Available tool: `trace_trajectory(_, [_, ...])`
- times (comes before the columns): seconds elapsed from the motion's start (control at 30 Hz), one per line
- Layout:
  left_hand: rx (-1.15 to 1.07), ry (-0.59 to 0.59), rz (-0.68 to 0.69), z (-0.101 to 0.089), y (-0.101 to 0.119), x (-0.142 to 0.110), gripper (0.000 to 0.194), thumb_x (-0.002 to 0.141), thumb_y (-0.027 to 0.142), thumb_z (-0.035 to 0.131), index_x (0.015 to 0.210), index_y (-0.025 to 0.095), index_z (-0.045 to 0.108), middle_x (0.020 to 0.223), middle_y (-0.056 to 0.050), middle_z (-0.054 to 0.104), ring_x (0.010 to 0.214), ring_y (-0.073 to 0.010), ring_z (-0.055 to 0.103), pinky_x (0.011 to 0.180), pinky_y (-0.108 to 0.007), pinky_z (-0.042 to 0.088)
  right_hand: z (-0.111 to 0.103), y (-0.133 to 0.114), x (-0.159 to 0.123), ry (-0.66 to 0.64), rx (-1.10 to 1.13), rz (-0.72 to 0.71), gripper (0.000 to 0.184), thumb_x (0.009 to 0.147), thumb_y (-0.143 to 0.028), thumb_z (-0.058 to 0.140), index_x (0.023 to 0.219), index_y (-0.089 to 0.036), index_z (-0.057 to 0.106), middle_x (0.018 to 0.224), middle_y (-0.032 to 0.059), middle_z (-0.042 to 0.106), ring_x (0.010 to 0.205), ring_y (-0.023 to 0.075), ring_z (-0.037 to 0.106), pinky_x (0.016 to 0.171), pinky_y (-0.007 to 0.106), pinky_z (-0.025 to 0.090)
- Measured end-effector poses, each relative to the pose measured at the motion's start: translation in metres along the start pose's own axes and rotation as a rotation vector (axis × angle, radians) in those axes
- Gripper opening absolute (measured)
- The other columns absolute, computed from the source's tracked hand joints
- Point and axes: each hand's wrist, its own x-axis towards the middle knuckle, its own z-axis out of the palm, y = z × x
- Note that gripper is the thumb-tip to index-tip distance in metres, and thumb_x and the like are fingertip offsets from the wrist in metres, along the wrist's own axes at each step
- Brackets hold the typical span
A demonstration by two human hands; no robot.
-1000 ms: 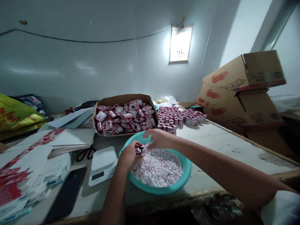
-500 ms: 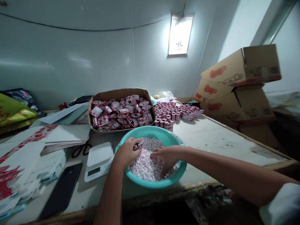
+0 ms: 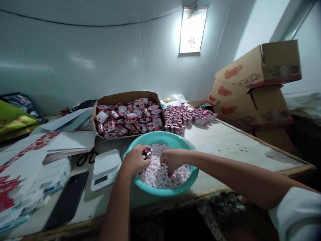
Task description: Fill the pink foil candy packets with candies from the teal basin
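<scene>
**Holding a small printed container (image 3: pixel 144 155) over a basin (image 3: pixel 165 192) of white and pink pellets (image 3: pixel 156 180)**

At far left, flat card sheets (image 3: pixel 71 140) lie near a dark phone (image 3: pixel 67 201); scissors (image 3: pixel 86 158) and a white scale (image 3: pixel 106 167) follow. Behind stands a carton (image 3: pixel 126 96) heaped with printed packets (image 3: pixel 130 120). Left of centre, the left hand (image 3: pixel 134 160) is clasped round the container above the basin's left side, pellets showing at its mouth. The container looks light and thin-walled, so it would probably dent under a hard squeeze; the sides, mouth upward, seem the place to hold it. The pellets should be light and loose, apt to roll off, and best gathered in cupped fingers. The right hand (image 3: pixel 177 159), near the left but not touching it, dips into them with fingers curled; since its fingertips are buried, whether it is closed on any cannot be told. Further right, upright containers (image 3: pixel 179 115) stand massed on the table (image 3: pixel 223 144), and stacked cartons (image 3: pixel 253 72) lean beyond.
</scene>
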Motion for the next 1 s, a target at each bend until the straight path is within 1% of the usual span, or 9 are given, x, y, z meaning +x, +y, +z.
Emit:
trace_trajectory(0.13, [-0.05, 0.018, 0.015, 0.0, 0.0, 0.0, 0.046, 0.07, 0.02, 0.066, 0.115, 0.026, 0.071, 0.112, -0.004, 0.068, 0.098, -0.021, 0.064, 0.087, -0.027, 0.048, -0.031, -0.01, 0.006, 0.179, -0.002, -0.061, 0.037, 0.058, -0.022, 0.084, 0.094, -0.021, 0.077, 0.084, -0.0008, 0.072, 0.077, 0.0172, 0.062, 0.065, 0.024, 0.041])
trace_trajectory(0.23, [-0.078, 0.038, -0.018, -0.002, 0.002, -0.001, 0.031, 0.072, 0.021, 0.066, 0.103, 0.024, 0.071, 0.102, -0.003, 0.071, 0.091, -0.019, 0.064, 0.079, -0.026, 0.047, -0.051, -0.025, 0.011, 0.321, -0.011, -0.05, 0.035, 0.061, -0.022, 0.083, 0.095, -0.02, 0.077, 0.086, 0.0001, 0.073, 0.077, 0.0165, 0.062, 0.063, 0.023, 0.04])
trace_trajectory(0.33, [-0.025, 0.027, -0.083, -0.003, 0.003, -0.001, 0.018, 0.073, 0.027, 0.068, 0.09, 0.022, 0.065, 0.081, 0.001, 0.068, 0.075, -0.0168, 0.061, 0.065, -0.026, 0.041, -0.06, -0.041, 0.017, 0.343, -0.015, -0.037, 0.036, 0.059, -0.023, 0.084, 0.095, -0.019, 0.077, 0.083, -0.0001, 0.072, 0.073, 0.0151, 0.061, 0.059, 0.022, 0.038])
trace_trajectory(0.4, [-0.021, 0.047, -0.112, -0.003, 0.002, -0.001, 0.023, 0.072, 0.028, 0.07, 0.091, 0.022, 0.06, 0.08, 0.001, 0.067, 0.072, -0.0163, 0.06, 0.063, -0.026, 0.039, -0.061, -0.049, 0.02, 0.347, -0.013, -0.033, 0.037, 0.058, -0.024, 0.085, 0.093, -0.019, 0.076, 0.081, -0.0009, 0.071, 0.071, 0.0144, 0.06, 0.057, 0.022, 0.037])
trace_trajectory(0.5, [-0.087, 0.097, -0.102, -0.002, -0.002, 0.001, 0.036, 0.07, 0.027, 0.071, 0.101, 0.021, 0.056, 0.095, -0.002, 0.069, 0.081, -0.0183, 0.063, 0.071, -0.027, 0.044, -0.056, -0.056, 0.025, 0.411, -0.009, -0.022, 0.042, 0.057, -0.025, 0.086, 0.096, -0.018, 0.074, 0.086, 0.0008, 0.071, 0.074, 0.0158, 0.06, 0.058, 0.022, 0.036])
trace_trajectory(0.7, [-0.161, 0.062, -0.017, -0.002, -0.006, 0.004, 0.053, 0.068, 0.02, 0.072, 0.118, 0.02, 0.055, 0.104, -0.006, 0.07, 0.094, -0.0244, 0.066, 0.08, -0.031, 0.049, -0.04, -0.057, 0.028, 0.499, 0.092, -0.075, 0.034, 0.066, -0.022, 0.079, 0.098, -0.016, 0.069, 0.09, 0.003, 0.072, 0.077, 0.0171, 0.063, 0.06, 0.024, 0.039])
trace_trajectory(0.77, [-0.181, 0.061, 0.019, -0.002, -0.006, 0.004, 0.052, 0.069, 0.02, 0.071, 0.118, 0.021, 0.056, 0.105, -0.007, 0.071, 0.093, -0.0235, 0.067, 0.078, -0.03, 0.049, -0.037, -0.051, 0.025, 0.504, 0.156, -0.123, 0.037, 0.069, -0.021, 0.077, 0.105, -0.018, 0.067, 0.096, 0.0017, 0.073, 0.078, 0.0149, 0.064, 0.061, 0.022, 0.042])
trace_trajectory(0.87, [-0.181, 0.045, -0.006, -0.002, -0.006, 0.004, 0.038, 0.073, 0.024, 0.07, 0.11, 0.022, 0.062, 0.102, -0.005, 0.072, 0.086, -0.0204, 0.067, 0.073, -0.028, 0.048, -0.035, -0.035, 0.016, 0.515, 0.249, -0.158, 0.046, 0.072, -0.026, 0.079, 0.115, -0.02, 0.063, 0.106, 0.0023, 0.074, 0.081, 0.0133, 0.067, 0.063, 0.02, 0.046])
trace_trajectory(1.0, [-0.183, 0.041, -0.077, 0.002, -0.006, 0.005, 0.032, 0.071, 0.027, 0.072, 0.103, 0.023, 0.067, 0.1, -0.002, 0.073, 0.085, -0.0182, 0.067, 0.072, -0.026, 0.048, -0.029, -0.009, 0.003, 0.569, 0.269, -0.079, 0.058, 0.068, -0.03, 0.084, 0.121, -0.018, 0.063, 0.115, 0.0073, 0.072, 0.084, 0.0168, 0.068, 0.069, 0.024, 0.049])
